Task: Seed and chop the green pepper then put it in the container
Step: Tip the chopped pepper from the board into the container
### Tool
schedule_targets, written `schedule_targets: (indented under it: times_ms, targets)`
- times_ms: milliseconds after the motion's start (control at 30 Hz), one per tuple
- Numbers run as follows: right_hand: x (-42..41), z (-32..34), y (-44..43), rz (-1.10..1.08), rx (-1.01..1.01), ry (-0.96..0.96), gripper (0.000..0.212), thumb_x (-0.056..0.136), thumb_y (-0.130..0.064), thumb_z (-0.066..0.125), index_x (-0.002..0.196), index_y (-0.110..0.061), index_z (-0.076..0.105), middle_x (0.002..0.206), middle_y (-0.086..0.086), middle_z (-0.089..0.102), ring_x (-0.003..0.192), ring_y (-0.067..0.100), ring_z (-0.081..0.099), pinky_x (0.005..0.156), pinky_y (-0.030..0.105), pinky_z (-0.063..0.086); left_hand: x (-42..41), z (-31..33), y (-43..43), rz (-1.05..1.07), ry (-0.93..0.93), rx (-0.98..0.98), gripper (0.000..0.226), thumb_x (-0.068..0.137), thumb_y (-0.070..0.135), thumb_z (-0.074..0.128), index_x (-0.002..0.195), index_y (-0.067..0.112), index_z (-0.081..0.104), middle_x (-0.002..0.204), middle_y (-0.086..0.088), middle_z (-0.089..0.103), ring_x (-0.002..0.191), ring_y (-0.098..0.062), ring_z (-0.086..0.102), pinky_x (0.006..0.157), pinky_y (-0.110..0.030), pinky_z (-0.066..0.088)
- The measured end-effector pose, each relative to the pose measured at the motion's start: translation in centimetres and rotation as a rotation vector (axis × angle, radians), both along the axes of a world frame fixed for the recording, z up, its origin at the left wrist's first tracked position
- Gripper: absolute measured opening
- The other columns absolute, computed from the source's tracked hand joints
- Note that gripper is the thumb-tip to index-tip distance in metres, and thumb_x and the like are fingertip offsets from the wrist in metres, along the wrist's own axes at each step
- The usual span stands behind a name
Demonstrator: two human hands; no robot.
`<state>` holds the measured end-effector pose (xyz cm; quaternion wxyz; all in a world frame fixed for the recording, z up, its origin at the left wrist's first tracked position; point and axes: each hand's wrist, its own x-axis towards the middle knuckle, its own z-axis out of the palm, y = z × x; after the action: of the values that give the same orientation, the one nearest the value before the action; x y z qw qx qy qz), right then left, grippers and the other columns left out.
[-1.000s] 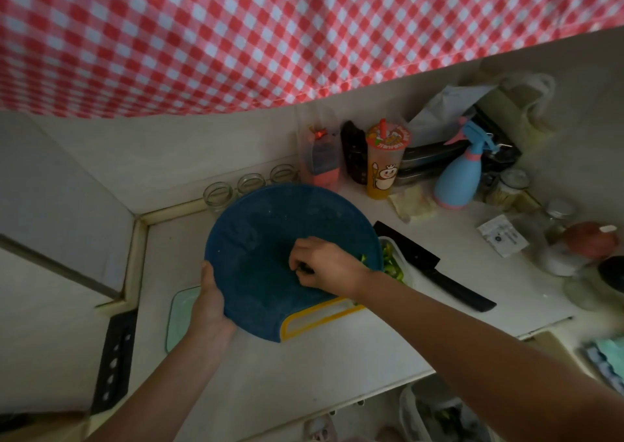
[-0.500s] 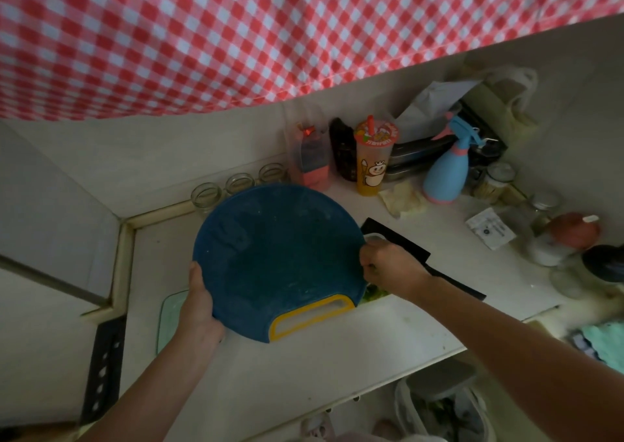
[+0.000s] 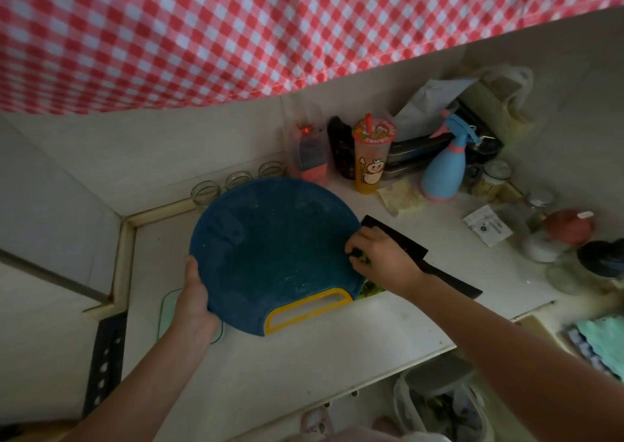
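Board (image 3: pixel 270 249), blue and round, tilts in your left hand (image 3: pixel 194 301), which grips its left edge. Your right hand (image 3: pixel 381 255) pinches green pepper bits (image 3: pixel 362 258) at the right rim; more pieces (image 3: pixel 371 288) lie below it.

Left hand (image 3: pixel 194 301): palm under the board's near-left edge, thumb lying on top of the rim, fingers hidden beneath; forearm bare, running in from lower left. Right hand (image 3: pixel 383 255): knuckles up, fingers curled with tips pressed at the board's right edge; forearm bare, extended in from lower right.
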<state>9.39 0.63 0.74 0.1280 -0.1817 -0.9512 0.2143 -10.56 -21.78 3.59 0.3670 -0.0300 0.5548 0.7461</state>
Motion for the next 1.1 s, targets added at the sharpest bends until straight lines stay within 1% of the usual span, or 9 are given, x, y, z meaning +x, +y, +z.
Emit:
schedule_targets:
  times_ms: [67,200,333,467,567,667,767,933,1100]
  targets:
    - [0.0,-0.2,-0.1,0.002,0.07,-0.051,0.01,0.079,-0.011,0.062,0.088,-0.013,0.066,0.092,0.003,0.062,0.088,0.024,0.054,0.077,0.035,0.039,0.1,0.2,0.1,-0.005,0.017,0.012,0.039,0.095,0.052,0.038,0.114,0.028,0.063,0.12,0.0,0.065,0.11,-0.023,0.06,0.085,-0.04,0.053]
    - [0.9,-0.1,0.4,-0.167,0.185,-0.279,0.019,0.085,-0.011,0.051,0.096,-0.016,0.065,0.101,-0.002,0.06,0.102,0.023,0.051,0.088,0.035,0.032,-0.3,0.3,-0.6,0.012,0.033,0.027,0.036,0.096,0.05,0.037,0.108,0.029,0.064,0.107,0.004,0.069,0.096,-0.018,0.066,0.067,-0.032,0.059]
    - [1.7,0.1,0.6,-0.227,0.176,-0.329,0.023,0.096,-0.023,0.042,0.11,-0.022,0.061,0.091,-0.003,0.058,0.098,0.021,0.052,0.096,0.034,0.03,-1.3,-0.1,-2.1,0.057,-0.025,-0.021,0.043,0.093,0.056,0.04,0.118,0.029,0.06,0.121,0.0,0.064,0.109,-0.024,0.059,0.077,-0.04,0.053]
    - [1.4,0.6,0.0,-0.213,0.099,-0.324,0.025,0.092,-0.019,0.051,0.116,-0.022,0.059,0.122,0.001,0.057,0.111,0.021,0.047,0.1,0.034,0.027,-1.9,-0.2,-3.4,0.085,-0.029,-0.074,0.044,0.092,0.057,0.04,0.119,0.028,0.059,0.12,-0.001,0.063,0.11,-0.025,0.058,0.077,-0.04,0.051]
    - [1.1,0.8,-0.6,-0.189,0.057,-0.28,0.019,0.089,-0.014,0.055,0.103,-0.02,0.067,0.135,0.002,0.05,0.117,0.024,0.043,0.1,0.036,0.03,-2.4,0.3,-4.8,0.103,0.0,-0.143,0.04,0.095,0.054,0.033,0.107,0.026,0.06,0.109,-0.001,0.063,0.101,-0.022,0.058,0.073,-0.037,0.049]
    - [0.8,0.9,-1.5,-0.189,0.017,-0.235,0.016,0.09,-0.024,0.057,0.097,-0.019,0.07,0.126,0.003,0.054,0.117,0.024,0.042,0.096,0.037,0.032,-3.4,0.6,-7.2,0.101,-0.003,-0.194,0.041,0.095,0.056,0.032,0.104,0.026,0.059,0.107,-0.001,0.062,0.096,-0.021,0.058,0.077,-0.038,0.047]
    - [0.5,0.8,-2.4,-0.168,0.009,-0.256,0.022,0.09,-0.034,0.059,0.102,-0.018,0.068,0.122,0.003,0.054,0.126,0.024,0.037,0.1,0.037,0.029,-4.2,-0.1,-9.8,0.13,-0.014,-0.246,0.046,0.091,0.061,0.038,0.11,0.025,0.06,0.112,0.0,0.063,0.11,-0.025,0.056,0.087,-0.041,0.045]
    - [-0.3,0.5,-5.6,-0.085,-0.041,-0.172,0.032,0.086,-0.041,0.062,0.077,-0.011,0.068,0.092,0.008,0.061,0.096,0.026,0.053,0.083,0.031,0.04,-2.6,-0.8,-10.5,0.085,-0.003,-0.351,0.047,0.092,0.057,0.037,0.104,0.019,0.061,0.101,-0.003,0.064,0.092,-0.021,0.06,0.084,-0.04,0.046]
    - [-1.0,-0.5,-10.0,0.137,-0.129,-0.229,0.041,0.088,-0.038,0.062,0.12,-0.014,0.058,0.117,0.007,0.055,0.109,0.023,0.05,0.087,0.028,0.041,-1.9,-3.5,-11.1,0.037,-0.075,-0.393,0.064,0.082,0.066,0.045,0.118,0.016,0.061,0.117,-0.009,0.065,0.107,-0.028,0.06,0.091,-0.042,0.047]
